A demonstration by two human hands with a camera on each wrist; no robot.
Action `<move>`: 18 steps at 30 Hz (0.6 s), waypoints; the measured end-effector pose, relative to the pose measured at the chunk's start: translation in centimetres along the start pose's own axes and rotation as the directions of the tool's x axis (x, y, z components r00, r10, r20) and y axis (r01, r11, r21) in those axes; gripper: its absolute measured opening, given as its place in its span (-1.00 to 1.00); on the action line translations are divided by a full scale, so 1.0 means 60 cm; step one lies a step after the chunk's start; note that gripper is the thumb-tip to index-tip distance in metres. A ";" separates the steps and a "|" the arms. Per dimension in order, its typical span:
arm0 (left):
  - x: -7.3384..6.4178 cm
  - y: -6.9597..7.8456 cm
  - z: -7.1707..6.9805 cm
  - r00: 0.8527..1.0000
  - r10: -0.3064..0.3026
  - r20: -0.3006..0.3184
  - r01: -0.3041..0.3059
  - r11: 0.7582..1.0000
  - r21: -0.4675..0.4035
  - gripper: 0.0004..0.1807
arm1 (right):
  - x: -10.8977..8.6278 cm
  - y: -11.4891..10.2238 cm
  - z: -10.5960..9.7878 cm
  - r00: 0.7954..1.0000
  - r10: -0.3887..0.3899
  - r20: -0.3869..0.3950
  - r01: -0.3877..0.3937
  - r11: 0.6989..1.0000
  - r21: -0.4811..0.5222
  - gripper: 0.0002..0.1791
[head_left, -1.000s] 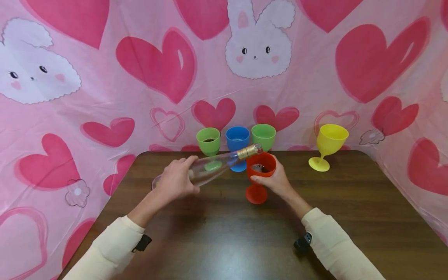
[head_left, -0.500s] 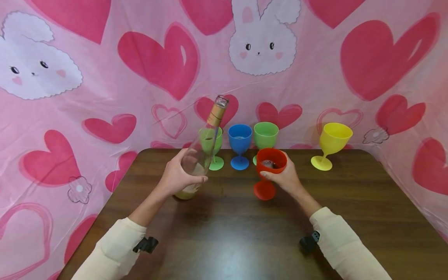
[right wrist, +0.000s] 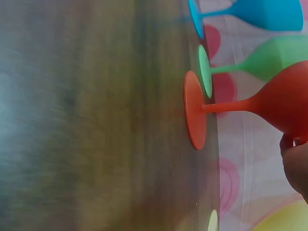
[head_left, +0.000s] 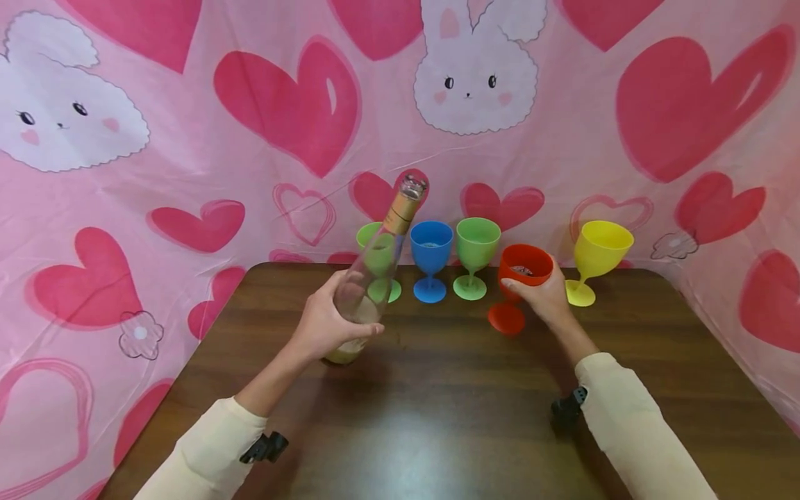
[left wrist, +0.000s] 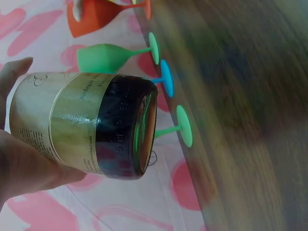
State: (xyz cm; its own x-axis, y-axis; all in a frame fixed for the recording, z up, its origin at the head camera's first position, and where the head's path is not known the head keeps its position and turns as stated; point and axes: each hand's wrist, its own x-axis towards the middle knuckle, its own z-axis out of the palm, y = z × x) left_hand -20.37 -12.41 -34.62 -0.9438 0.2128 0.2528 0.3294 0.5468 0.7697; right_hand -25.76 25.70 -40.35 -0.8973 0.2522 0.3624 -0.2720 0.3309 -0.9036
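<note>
My left hand [head_left: 328,321] grips a clear glass wine bottle [head_left: 369,285] around its body. The bottle leans to the right, its gold-wrapped neck up; in the left wrist view its label [left wrist: 72,120] and dark base show. With my right hand [head_left: 546,298] I hold a red plastic goblet [head_left: 507,319] by its bowl, dark liquid with bubbles inside. The goblet tilts slightly, between a green goblet [head_left: 478,243] and a yellow goblet [head_left: 600,246]. A blue goblet [head_left: 431,253] stands left of that green one. Another green goblet [head_left: 369,232] is partly hidden behind the bottle.
The goblets line the back edge of a dark wooden table [head_left: 425,417]. A pink cloth [head_left: 300,104] with hearts and rabbits hangs directly behind and along the sides. Black wrist cameras are strapped at both sleeves.
The bottle has swung from nearly level over the red goblet to neck-up, and shifted left of it. My right hand has carried the red goblet right and back, toward the yellow one.
</note>
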 end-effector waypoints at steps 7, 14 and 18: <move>-0.010 0.007 0.004 1.000 0.014 -0.011 -0.014 1.000 -0.018 -0.11 | 0.047 0.034 0.001 0.996 0.060 -0.062 -0.063 0.996 -0.062 -0.13; -0.013 0.011 0.001 1.000 0.011 -0.015 -0.012 1.000 -0.025 -0.10 | 0.077 0.031 0.002 0.988 0.144 -0.048 -0.148 0.985 -0.085 0.02; -0.010 0.012 -0.002 1.000 0.019 -0.016 -0.020 0.999 -0.043 -0.10 | 0.087 0.028 0.006 0.984 0.168 -0.061 -0.172 0.982 -0.072 0.01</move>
State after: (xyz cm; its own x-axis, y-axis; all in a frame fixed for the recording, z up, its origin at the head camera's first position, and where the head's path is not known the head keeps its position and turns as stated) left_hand -19.55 -12.24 -34.17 -0.9375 0.2107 0.2769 0.3470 0.5070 0.7890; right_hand -31.04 27.26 -40.06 -0.9071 0.3595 0.2191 -0.0879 0.3472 -0.9337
